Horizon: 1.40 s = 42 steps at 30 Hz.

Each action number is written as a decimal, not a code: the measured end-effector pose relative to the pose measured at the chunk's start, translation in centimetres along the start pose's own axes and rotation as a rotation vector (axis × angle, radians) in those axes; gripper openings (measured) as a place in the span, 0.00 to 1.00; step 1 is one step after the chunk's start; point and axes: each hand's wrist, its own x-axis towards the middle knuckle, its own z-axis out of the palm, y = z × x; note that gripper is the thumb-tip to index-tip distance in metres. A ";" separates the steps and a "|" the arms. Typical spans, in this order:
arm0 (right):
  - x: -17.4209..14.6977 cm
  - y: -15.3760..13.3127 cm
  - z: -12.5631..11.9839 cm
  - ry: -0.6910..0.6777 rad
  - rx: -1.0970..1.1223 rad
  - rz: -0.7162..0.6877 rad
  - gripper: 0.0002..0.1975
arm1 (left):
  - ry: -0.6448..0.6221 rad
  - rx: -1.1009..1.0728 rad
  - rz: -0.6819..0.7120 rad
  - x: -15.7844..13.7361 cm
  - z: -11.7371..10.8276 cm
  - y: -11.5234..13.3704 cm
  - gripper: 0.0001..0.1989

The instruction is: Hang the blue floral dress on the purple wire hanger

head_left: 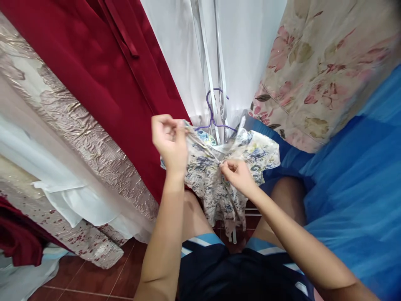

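A floral garment [209, 175] with short sleeves hangs in front of me on a purple hanger [211, 109]. My left hand [171, 138] is closed at the upper left of the garment, pinching the edge of its neckline and pulling it taut; motion blurs the fingers slightly. My right hand [236, 173] is closed in a pinch on the garment's front, at the bottom of the neck opening. A thin pale strip of the neckline runs between the two hands.
Two white metal bars [205, 46] rise behind the hanger. Red cloth [125, 96], textured cream fabric [84, 138] and white cloth hang left. Pink-flowered fabric [313, 83] and blue cloth [354, 179] hang right. Red-brown tiles [103, 271] show below.
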 end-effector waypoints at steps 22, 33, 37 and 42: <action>-16.5 14.2 -8.9 0.294 -0.379 0.176 0.15 | -0.139 -0.329 -0.888 -17.1 -3.5 -3.2 0.12; -24.6 15.9 -9.5 0.102 -0.692 0.038 0.10 | -0.111 -0.461 -0.707 -13.2 -2.7 2.9 0.08; -22.6 15.6 -9.6 0.225 -0.814 0.086 0.17 | -0.100 -0.423 -0.664 -11.9 -3.0 3.6 0.08; -22.6 15.9 -10.3 0.262 -0.660 0.212 0.14 | -0.079 -0.423 -0.647 -11.3 -3.5 3.9 0.08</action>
